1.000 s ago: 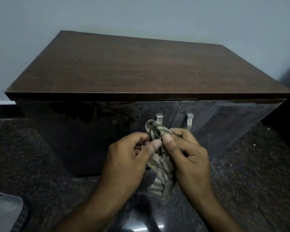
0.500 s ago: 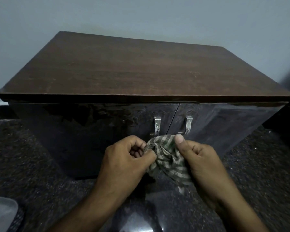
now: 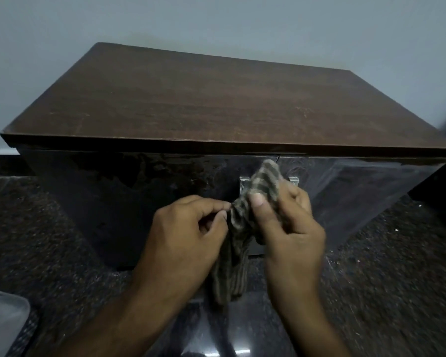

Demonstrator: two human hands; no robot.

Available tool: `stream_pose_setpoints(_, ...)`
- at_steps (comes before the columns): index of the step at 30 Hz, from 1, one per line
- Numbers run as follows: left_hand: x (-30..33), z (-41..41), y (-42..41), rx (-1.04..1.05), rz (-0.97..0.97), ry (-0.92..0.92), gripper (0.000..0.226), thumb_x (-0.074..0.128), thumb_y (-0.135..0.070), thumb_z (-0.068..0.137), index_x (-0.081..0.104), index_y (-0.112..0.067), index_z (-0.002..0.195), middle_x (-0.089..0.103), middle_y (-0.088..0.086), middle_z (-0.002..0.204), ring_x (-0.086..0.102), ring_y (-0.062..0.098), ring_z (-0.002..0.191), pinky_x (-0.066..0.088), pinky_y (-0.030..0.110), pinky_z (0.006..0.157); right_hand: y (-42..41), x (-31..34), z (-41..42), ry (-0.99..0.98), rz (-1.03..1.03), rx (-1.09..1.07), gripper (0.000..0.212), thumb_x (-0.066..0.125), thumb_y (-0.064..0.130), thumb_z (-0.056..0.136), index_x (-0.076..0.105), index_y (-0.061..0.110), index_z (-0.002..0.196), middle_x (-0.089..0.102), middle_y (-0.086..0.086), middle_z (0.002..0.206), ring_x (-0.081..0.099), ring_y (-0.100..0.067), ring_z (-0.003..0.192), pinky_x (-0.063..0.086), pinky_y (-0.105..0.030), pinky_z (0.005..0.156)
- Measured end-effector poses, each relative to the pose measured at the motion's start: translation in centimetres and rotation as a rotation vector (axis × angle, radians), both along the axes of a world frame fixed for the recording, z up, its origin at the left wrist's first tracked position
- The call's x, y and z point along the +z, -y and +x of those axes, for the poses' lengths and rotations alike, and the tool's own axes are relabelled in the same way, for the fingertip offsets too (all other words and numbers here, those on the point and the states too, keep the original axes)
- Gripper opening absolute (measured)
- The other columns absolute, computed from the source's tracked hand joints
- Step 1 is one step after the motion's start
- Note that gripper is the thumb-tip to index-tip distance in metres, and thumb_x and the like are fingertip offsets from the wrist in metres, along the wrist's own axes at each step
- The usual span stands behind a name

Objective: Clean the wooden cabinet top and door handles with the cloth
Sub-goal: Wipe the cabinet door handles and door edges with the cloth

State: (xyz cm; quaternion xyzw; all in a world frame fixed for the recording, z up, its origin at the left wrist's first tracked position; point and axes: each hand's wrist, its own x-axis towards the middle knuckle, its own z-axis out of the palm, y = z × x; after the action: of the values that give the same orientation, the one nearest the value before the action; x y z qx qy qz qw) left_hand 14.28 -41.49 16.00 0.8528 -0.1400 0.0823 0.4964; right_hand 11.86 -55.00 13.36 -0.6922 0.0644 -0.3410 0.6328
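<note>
Both hands hold the checked cloth [image 3: 264, 185] in front of the cabinet doors — the left hand [image 3: 188, 235] pinches its edge, the right hand [image 3: 291, 228] grips the bunched top. The cloth covers part of the two metal handles [image 3: 243, 185], below the wooden top [image 3: 191, 104].

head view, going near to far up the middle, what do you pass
hanging end of the cloth → left hand and right hand gripping it → door handles → cabinet top → wall
</note>
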Motion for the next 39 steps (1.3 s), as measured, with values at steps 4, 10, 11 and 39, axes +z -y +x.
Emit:
stream_pose_setpoints(4,0.5,-0.2,0.3,0.044,0.017,0.136,0.017,0.072,-0.017,0.083,0.078,-0.022,0.098,0.071,-0.015,0.090,0.064,-0.005,0.087,0.042,-0.001,0.073,-2.0,-2.3,2.5,0.132,-0.574,-0.253,0.035,0.063,-0.005,0.092,0.067,0.001,0.127,0.053,-0.017,0.108,0.054,-0.019,0.099,0.049,-0.023,0.086)
stream_pose_setpoints(10,0.0,0.1,0.0,0.051,0.008,0.159,0.017,0.075,-0.015,0.082,0.078,-0.019,0.098,0.071,-0.015,0.090,0.063,-0.009,0.090,0.041,-0.003,0.074,-1.2,-6.4,2.0,0.135,-0.862,-0.319,0.028,0.060,0.000,0.097,0.066,-0.007,0.123,0.054,-0.018,0.118,0.057,-0.027,0.098,0.052,-0.033,0.085)
stream_pose_setpoints(11,-0.1,0.2,-0.1,0.053,0.005,0.153,0.018,0.075,-0.015,0.082,0.078,-0.019,0.099,0.071,-0.015,0.091,0.063,-0.009,0.091,0.041,-0.003,0.075,-1.0,-6.6,1.7,0.134,-0.861,-0.321,0.027,0.059,-0.002,0.095,0.066,-0.008,0.121,0.057,-0.020,0.116,0.057,-0.027,0.099,0.052,-0.033,0.086)
stream_pose_setpoints(39,-0.5,0.5,0.2,0.079,0.083,0.505,0.023,0.064,-0.013,0.087,0.074,-0.004,0.106,0.073,0.000,0.107,0.068,0.011,0.097,0.048,0.015,0.092,-1.2,-2.1,5.1,0.332,-0.678,-0.373,0.015,0.059,-0.006,0.094,0.072,-0.011,0.099,0.070,-0.022,0.101,0.066,-0.030,0.091,0.055,-0.034,0.085)
